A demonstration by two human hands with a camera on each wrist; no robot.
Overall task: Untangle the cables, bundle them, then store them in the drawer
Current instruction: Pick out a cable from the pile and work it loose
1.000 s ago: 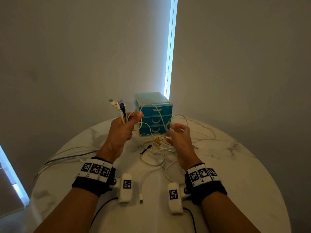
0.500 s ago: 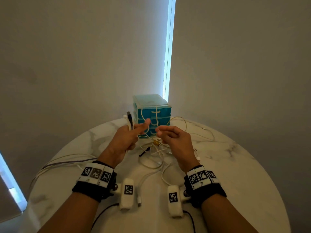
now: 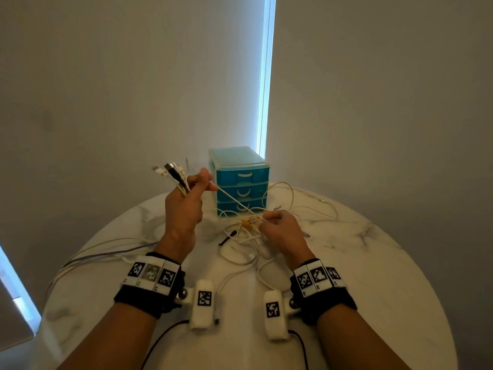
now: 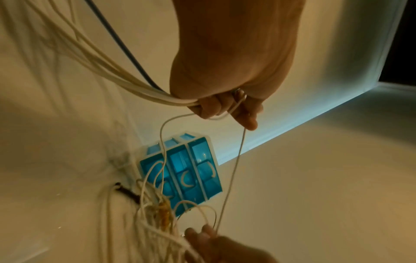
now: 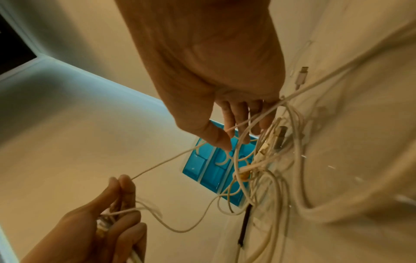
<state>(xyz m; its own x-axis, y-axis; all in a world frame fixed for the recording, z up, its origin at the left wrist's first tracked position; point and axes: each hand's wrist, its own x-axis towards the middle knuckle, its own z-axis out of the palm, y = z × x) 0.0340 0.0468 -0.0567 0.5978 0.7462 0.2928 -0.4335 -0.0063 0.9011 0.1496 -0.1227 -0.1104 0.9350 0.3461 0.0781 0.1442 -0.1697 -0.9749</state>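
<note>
Near edge of the round marbled worktop (image 3: 373,263): both wrists carry black bands with white coded tags. Left hand (image 3: 184,206), raised above the surface, fingers curled round a bunch of cable ends (image 3: 173,174), white and one dark, plugs fanning up and left. Its thumb and forefinger also pinch a thin white cable (image 3: 234,201), drawn taut down to the right hand (image 3: 282,231). Right hand is lower, just above the worktop, fingertips pinching that same strand at the tangle of cables (image 3: 245,236). The tangle lies between and beyond the hands: thin, pale, looped cords, a small yellow piece (image 3: 246,224) at the knot. Far centre: a teal plastic drawer unit (image 3: 240,180), three drawers closed, curved white handles.
</note>
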